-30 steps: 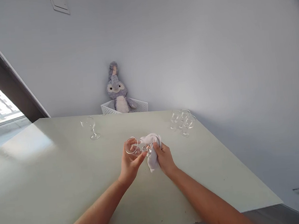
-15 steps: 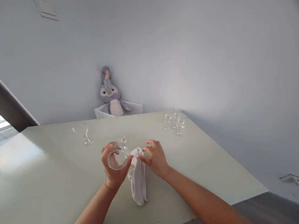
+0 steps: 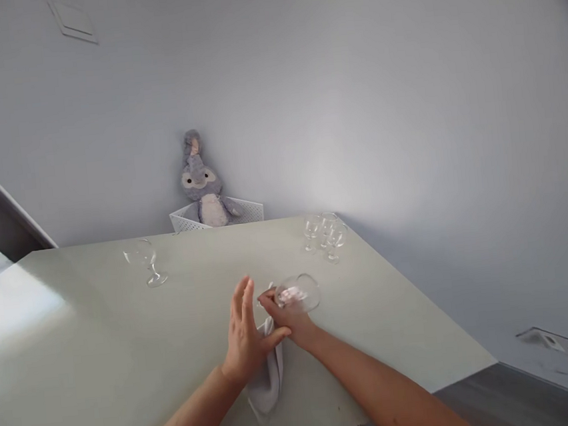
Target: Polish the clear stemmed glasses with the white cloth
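Note:
A clear stemmed glass (image 3: 308, 292) lies tipped on its side in the air, its bowl toward the right. My right hand (image 3: 288, 314) is closed around it near the stem. Close by on the left, my left hand (image 3: 246, 337) is open, its fingers stretched upward and the thumb reaching toward my right wrist. A white cloth (image 3: 268, 385) hangs below the two hands, partly covered by the left thumb and palm. Whether either hand also grips the cloth I cannot tell.
One stemmed glass (image 3: 149, 263) stands at the left of the pale table (image 3: 127, 362). Three more glasses (image 3: 330, 236) are grouped at the far right. Against the wall, a grey plush toy (image 3: 204, 187) sits in a white basket (image 3: 248, 210) behind the table.
The glass has passed from my left hand to my right hand, its bowl now on the right. My left hand has opened, fingers upward. The view has shifted slightly.

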`<action>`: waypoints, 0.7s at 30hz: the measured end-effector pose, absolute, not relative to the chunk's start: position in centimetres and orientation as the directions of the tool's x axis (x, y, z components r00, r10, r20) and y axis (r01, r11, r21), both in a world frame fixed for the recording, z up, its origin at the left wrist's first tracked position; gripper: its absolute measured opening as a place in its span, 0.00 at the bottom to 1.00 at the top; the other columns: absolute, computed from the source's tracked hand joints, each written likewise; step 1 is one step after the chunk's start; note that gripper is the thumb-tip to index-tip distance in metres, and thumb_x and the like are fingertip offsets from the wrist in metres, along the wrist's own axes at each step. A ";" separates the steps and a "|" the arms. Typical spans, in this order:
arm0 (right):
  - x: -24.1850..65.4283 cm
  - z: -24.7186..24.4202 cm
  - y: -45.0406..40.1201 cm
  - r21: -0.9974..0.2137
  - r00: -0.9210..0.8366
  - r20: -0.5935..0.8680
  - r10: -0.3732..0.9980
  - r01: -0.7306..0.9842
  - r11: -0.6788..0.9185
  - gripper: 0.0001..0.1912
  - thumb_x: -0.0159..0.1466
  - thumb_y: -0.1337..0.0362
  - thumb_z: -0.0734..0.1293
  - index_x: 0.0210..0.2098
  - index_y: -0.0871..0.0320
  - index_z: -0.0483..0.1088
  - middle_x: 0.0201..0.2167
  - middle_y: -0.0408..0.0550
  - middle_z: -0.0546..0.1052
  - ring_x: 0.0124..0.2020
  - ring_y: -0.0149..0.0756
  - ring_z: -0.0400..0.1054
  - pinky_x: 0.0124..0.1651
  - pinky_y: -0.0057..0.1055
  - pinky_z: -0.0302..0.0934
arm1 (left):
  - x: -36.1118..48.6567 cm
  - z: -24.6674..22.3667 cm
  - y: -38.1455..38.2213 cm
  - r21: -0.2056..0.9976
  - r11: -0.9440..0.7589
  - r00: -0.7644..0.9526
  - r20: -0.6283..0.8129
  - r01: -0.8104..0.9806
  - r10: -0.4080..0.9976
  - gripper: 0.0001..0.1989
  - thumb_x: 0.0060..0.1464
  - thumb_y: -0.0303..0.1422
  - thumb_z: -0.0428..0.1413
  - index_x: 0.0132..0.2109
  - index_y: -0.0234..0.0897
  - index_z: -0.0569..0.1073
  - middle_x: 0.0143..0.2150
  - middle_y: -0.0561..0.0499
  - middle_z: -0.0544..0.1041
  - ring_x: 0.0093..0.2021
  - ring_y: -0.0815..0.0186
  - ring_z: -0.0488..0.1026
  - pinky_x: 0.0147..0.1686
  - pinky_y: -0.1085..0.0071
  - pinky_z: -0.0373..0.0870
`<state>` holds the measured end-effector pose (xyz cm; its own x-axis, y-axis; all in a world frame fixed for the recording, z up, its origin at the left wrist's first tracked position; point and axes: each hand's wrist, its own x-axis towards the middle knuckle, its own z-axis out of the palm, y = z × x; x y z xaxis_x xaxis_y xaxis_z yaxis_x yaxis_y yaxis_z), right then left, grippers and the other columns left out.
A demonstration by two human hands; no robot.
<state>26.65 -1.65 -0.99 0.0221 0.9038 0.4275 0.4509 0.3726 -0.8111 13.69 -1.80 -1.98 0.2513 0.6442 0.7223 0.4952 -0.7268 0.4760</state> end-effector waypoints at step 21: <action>39.0 -2.8 6.7 -0.740 0.457 0.067 0.887 0.619 -0.263 0.16 0.54 0.56 0.60 0.18 0.59 0.68 0.27 0.48 0.75 0.26 0.34 0.67 0.26 0.26 0.53 | 13.0 -2.0 -1.4 0.585 -0.587 0.600 0.202 0.560 0.774 0.24 0.52 0.46 0.48 0.54 0.46 0.64 0.39 0.48 0.73 0.38 0.59 0.69 0.33 0.68 0.64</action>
<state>39.03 6.71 -2.76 0.4572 0.8868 0.0672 0.6188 -0.2629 -0.7402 12.98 -1.41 -1.97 0.6004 0.7738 0.2018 0.5598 -0.5869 0.5850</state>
